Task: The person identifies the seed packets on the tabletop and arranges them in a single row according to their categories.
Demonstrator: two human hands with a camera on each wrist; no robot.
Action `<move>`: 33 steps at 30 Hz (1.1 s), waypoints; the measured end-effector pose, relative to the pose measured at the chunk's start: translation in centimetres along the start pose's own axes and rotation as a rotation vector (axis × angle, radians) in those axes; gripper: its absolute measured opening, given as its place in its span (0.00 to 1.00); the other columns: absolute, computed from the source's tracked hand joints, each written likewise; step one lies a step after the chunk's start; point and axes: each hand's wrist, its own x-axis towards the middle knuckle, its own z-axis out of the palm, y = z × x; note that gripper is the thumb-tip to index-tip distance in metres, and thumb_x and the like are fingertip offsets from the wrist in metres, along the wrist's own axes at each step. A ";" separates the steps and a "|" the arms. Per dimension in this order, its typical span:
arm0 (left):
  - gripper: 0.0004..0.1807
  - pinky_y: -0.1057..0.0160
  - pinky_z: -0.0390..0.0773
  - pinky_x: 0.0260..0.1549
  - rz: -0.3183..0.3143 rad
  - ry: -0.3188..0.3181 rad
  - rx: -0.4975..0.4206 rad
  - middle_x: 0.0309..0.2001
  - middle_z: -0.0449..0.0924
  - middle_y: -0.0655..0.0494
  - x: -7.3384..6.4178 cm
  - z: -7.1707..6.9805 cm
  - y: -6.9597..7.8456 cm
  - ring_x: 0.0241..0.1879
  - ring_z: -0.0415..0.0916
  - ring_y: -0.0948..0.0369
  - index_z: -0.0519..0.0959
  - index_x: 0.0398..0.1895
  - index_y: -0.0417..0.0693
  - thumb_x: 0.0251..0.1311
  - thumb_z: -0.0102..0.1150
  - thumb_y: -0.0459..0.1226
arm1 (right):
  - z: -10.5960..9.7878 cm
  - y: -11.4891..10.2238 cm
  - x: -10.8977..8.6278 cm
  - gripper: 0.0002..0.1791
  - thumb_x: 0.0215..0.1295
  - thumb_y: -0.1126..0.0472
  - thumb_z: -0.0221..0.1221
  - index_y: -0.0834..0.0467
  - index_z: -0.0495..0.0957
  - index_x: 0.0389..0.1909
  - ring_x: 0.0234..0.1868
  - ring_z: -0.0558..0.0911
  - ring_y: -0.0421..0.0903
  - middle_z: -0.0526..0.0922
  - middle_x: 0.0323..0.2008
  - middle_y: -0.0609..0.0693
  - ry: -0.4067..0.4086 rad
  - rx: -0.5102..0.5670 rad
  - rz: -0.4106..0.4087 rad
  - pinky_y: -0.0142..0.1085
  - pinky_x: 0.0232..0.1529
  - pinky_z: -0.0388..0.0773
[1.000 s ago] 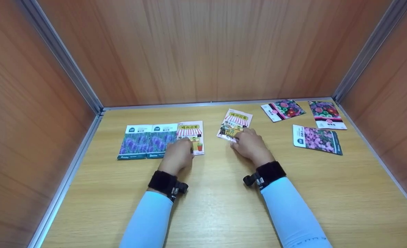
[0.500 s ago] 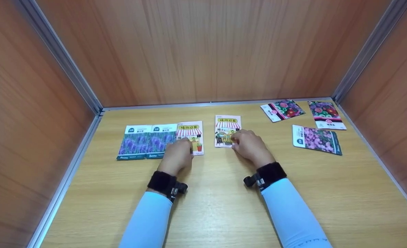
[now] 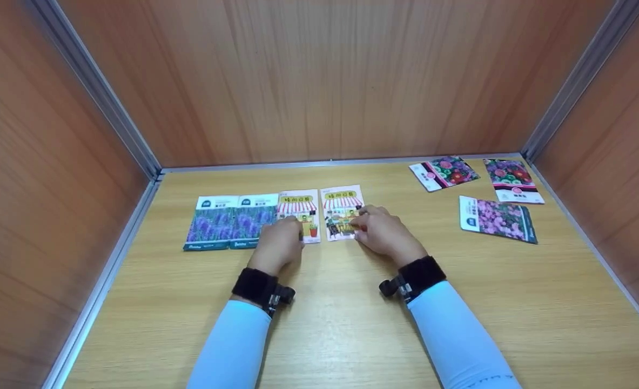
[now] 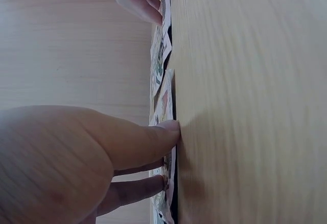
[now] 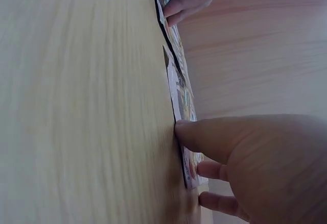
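Two matching pink seed packets with striped awnings lie side by side at the middle of the table. My left hand (image 3: 278, 243) holds the left awning packet (image 3: 297, 201), thumb (image 4: 166, 129) at its near edge and fingertips on its face. My right hand (image 3: 388, 235) grips the right awning packet (image 3: 342, 201) by its lower right part, thumb (image 5: 189, 132) at the near edge. This packet is tilted slightly, its top left corner right at the other's edge and a narrow wedge of table between them lower down. Both hands cover part of their packets.
Two purple-flower seed packets (image 3: 209, 224) join the row at the left, edge to edge. At the right lie a pink-flower packet (image 3: 497, 219) and two dark mixed-flower packets (image 3: 444, 173), turned at various angles. Wood panels (image 3: 330, 81) wall the table on three sides.
My right hand has turned its awning packet from a slant to nearly upright and slid it left and nearer me, up to the row. The left hand has stayed in place.
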 end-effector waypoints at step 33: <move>0.04 0.33 0.78 0.68 0.002 0.028 -0.005 0.46 0.88 0.53 0.0 0.2 -0.1 0.48 0.87 0.48 0.89 0.43 0.48 0.74 0.75 0.37 | 0.5 -0.8 0.0 0.25 0.84 0.48 0.65 0.46 0.83 0.77 0.86 0.69 0.60 0.73 0.84 0.56 0.015 -0.034 -0.058 0.64 0.85 0.68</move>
